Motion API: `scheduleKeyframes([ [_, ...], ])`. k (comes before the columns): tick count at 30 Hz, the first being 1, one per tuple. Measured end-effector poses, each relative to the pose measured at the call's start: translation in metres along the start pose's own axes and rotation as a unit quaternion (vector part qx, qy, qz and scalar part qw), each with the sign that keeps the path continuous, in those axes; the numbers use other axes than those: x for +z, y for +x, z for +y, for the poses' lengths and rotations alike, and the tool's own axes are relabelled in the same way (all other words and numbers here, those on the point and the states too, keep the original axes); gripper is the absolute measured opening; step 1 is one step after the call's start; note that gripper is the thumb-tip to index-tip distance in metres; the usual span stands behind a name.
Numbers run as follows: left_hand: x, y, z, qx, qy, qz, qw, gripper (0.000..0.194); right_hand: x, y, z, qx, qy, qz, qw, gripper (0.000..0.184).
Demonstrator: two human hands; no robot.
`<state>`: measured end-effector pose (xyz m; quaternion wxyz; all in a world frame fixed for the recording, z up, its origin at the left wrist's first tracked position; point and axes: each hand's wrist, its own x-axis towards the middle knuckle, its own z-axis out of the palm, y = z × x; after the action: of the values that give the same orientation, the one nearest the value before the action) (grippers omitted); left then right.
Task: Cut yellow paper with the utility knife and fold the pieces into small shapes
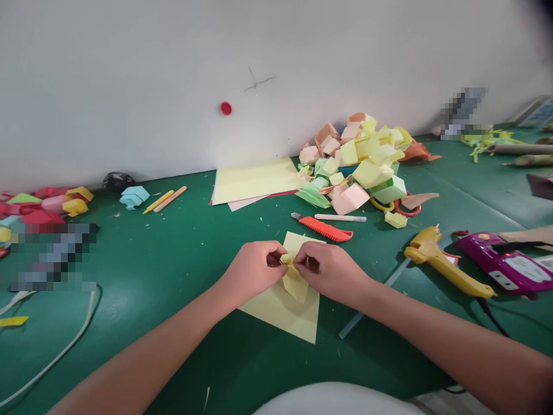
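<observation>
Between my two hands is a small folded yellow paper piece (296, 283), pinched at its upper end. My left hand (258, 266) grips it from the left with thumb and forefinger. From the right, my right hand (329, 266) pinches the same piece, its fingertips close to those of the left. Beneath lies a flat yellow paper sheet (298, 320) on the green table, partly covered by both hands. Just beyond them rest an orange-red utility knife (326, 228) and a white pen-like stick (340, 218).
A heap of folded paper shapes (367, 161) stands by the wall, beside stacked paper sheets (259, 180). To the right lie a yellow glue gun (449, 262) with a clear glue stick (375, 297) and a purple power strip (507, 262). A white cable (73, 346) curves at left.
</observation>
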<state>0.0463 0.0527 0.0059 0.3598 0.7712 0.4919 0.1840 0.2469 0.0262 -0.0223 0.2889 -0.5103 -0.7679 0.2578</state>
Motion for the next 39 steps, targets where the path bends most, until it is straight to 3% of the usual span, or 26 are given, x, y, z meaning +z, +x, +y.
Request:
scheduleKeyframes([
  [4, -0.001, 0.0, 0.002, 0.006, -0.016, -0.004, 1.0, 0.01, 0.001, -0.001, -0.001, 0.001, -0.007, 0.013, 1.0, 0.011],
  [15, 0.004, 0.001, 0.008, 0.085, 0.061, 0.029, 0.994, 0.018, 0.002, 0.001, -0.003, 0.029, 0.032, -0.003, 0.999, 0.016],
  [21, 0.009, 0.001, 0.01, 0.073, 0.078, 0.048, 0.993, 0.017, -0.003, 0.003, -0.005, 0.066, 0.025, -0.011, 0.997, 0.008],
  [26, 0.01, -0.001, 0.012, 0.058, 0.021, 0.077, 0.995, 0.018, -0.003, 0.004, -0.004, 0.07, 0.051, -0.005, 0.996, 0.007],
  [31, 0.007, -0.003, 0.013, 0.038, 0.01, 0.052, 0.998, 0.005, -0.004, 0.004, -0.002, 0.08, 0.14, 0.007, 0.987, 0.009],
  [39, 0.004, -0.005, 0.016, 0.056, 0.02, 0.091, 0.994, 0.01, -0.004, 0.008, 0.003, 0.129, 0.296, -0.028, 0.946, 0.018],
])
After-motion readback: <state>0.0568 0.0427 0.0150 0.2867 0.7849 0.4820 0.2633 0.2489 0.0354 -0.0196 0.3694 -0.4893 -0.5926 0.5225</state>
